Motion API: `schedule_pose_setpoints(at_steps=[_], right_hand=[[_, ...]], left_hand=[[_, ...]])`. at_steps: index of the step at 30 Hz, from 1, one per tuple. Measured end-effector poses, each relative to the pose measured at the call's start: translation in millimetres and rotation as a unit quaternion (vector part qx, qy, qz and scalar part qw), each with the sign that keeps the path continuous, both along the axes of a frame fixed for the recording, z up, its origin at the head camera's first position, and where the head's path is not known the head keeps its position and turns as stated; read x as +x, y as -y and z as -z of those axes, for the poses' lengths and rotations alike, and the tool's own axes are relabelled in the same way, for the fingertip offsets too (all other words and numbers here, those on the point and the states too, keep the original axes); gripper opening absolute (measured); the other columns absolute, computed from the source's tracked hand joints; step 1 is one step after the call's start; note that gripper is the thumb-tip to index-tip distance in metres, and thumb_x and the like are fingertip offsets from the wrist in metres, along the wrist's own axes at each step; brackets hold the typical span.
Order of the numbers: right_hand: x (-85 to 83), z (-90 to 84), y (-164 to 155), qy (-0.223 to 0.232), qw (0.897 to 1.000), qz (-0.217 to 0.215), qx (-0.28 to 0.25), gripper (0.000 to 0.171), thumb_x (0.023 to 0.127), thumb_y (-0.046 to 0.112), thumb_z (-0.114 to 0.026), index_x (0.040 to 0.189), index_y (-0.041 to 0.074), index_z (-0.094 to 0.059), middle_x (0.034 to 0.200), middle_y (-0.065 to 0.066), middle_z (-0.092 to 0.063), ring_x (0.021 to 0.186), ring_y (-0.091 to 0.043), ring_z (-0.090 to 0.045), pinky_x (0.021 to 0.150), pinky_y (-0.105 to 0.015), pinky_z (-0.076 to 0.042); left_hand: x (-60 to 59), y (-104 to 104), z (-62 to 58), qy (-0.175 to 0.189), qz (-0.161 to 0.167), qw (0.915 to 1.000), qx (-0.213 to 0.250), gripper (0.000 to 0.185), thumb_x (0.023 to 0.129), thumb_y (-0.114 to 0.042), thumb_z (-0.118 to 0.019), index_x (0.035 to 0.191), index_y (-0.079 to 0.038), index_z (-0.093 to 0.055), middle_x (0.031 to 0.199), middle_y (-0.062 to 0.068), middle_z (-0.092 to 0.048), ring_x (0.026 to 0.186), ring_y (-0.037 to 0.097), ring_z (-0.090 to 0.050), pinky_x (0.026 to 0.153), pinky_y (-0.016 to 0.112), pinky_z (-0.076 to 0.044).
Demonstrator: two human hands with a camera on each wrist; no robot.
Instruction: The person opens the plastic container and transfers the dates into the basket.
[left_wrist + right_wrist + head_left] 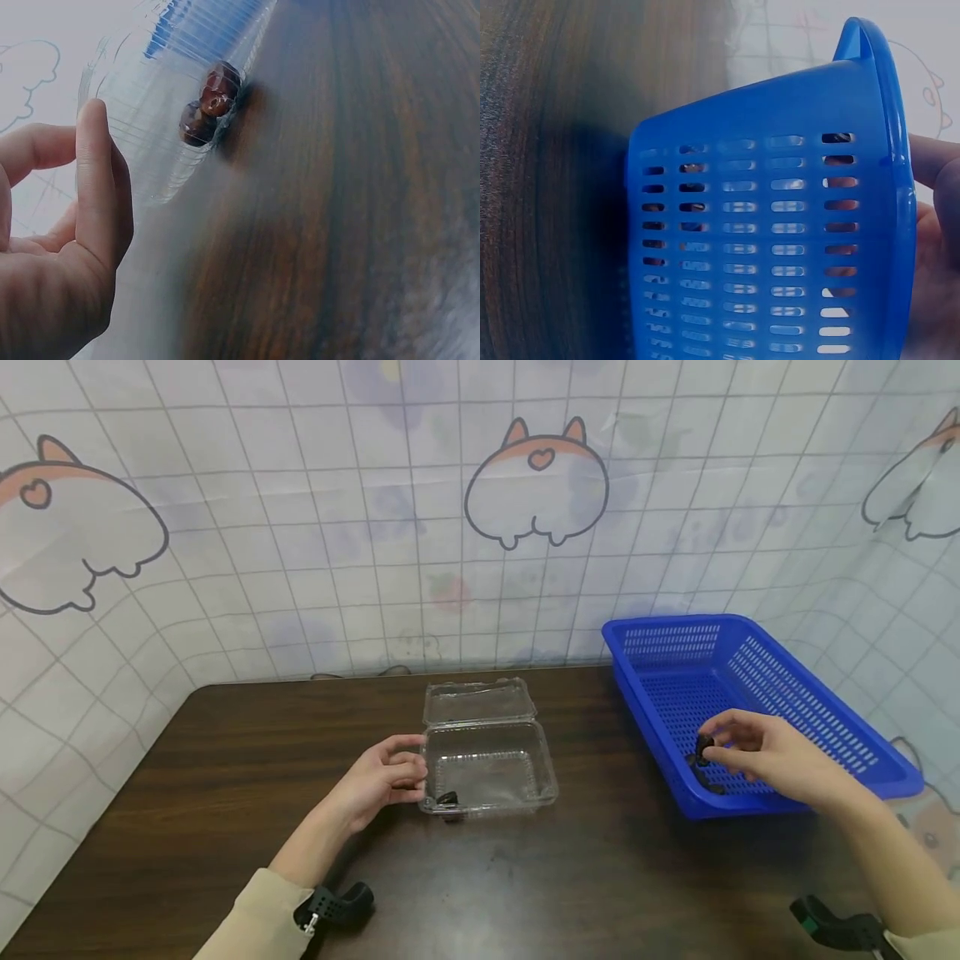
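Note:
My left hand [386, 779] holds the left edge of a clear plastic clamshell box [491, 777], whose lid [480, 702] lies folded back. Two glossy, wrinkled red-brown dates [219, 88] lie together in the box's near left corner, seen through its wall in the left wrist view. Over the blue basket [648, 735], my right hand [776, 756] pinches a dark date [703, 748] between thumb and fingers. Below it, more dates [707, 781] rest on the basket floor along the left side. In the right wrist view the basket wall [765, 112] hides most of that hand.
Both box and basket stand on a dark wooden table [247, 760], the basket at the right. A patterned cloth [337, 527] hangs behind the table and along its sides. Cables [393, 670] show at the table's back edge.

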State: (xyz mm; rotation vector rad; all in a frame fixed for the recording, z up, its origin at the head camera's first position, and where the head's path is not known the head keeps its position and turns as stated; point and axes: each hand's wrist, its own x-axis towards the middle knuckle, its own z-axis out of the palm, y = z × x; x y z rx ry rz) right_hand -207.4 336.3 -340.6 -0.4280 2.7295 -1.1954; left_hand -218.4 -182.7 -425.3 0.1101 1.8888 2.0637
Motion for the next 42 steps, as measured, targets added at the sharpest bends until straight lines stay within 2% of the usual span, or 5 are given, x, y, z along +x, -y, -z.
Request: schedule_pose_setpoints(at_steps=[12, 19, 25, 36, 42], right_hand=[[2.2, -3.7, 11, -0.019, 1.0, -0.004, -0.017, 0.031, 0.104, 0.03, -0.065, 0.127, 0.009, -0.062, 0.11, -0.013, -0.069, 0.093, -0.021, -0.066, 0.067, -0.034, -0.053], [-5.3, -8.5, 43, -0.042, 0.997, -0.033, -0.054, 0.028, 0.103, 0.026, -0.066, 0.125, 0.007, -0.064, 0.104, -0.014, -0.069, 0.085, -0.026, -0.065, 0.066, -0.034, -0.056], [-10.9, -9.8, 75, -0.029, 0.995, -0.06, -0.073, 0.028, 0.104, 0.026, -0.065, 0.125, 0.008, -0.062, 0.102, -0.013, -0.067, 0.085, -0.032, -0.063, 0.063, -0.034, -0.053], [-27.2, -10.3, 130, 0.002, 0.99, -0.12, -0.071, 0.024, 0.101, 0.025, -0.069, 0.12, 0.011, -0.065, 0.094, -0.01, -0.065, 0.078, -0.028, -0.061, 0.057, -0.032, -0.05], [-34.5, -4.8, 160, 0.016, 0.984, -0.161, -0.079, 0.019, 0.1, 0.02, -0.07, 0.116, 0.011, -0.066, 0.097, -0.011, -0.066, 0.08, -0.032, -0.062, 0.06, -0.035, -0.053]], left_hand=[[1.4, -2, 0.0, 0.002, -0.002, 1.0, 0.008, 0.058, 0.099, 0.002, -0.061, 0.151, 0.003, -0.036, 0.096, 0.005, -0.062, 0.076, 0.015, -0.065, 0.074, 0.031, -0.061], [0.8, -1, -2.1, -0.003, -0.001, 1.0, 0.004, 0.057, 0.1, 0.001, -0.061, 0.15, 0.004, -0.036, 0.097, 0.005, -0.062, 0.077, 0.015, -0.065, 0.075, 0.031, -0.061], [1.6, 0, -3.2, -0.004, 0.001, 1.0, 0.004, 0.058, 0.1, 0.001, -0.061, 0.151, 0.005, -0.035, 0.096, 0.005, -0.061, 0.078, 0.015, -0.064, 0.075, 0.031, -0.061], [0.4, 1, -1.4, -0.003, 0.003, 1.0, 0.005, 0.058, 0.099, 0.001, -0.061, 0.151, 0.005, -0.034, 0.097, 0.005, -0.061, 0.078, 0.015, -0.064, 0.075, 0.032, -0.061], [-1.6, 3, -0.6, 0.0, 0.003, 1.0, 0.003, 0.058, 0.099, 0.002, -0.061, 0.151, 0.004, -0.035, 0.099, 0.006, -0.06, 0.079, 0.015, -0.064, 0.077, 0.032, -0.061]])
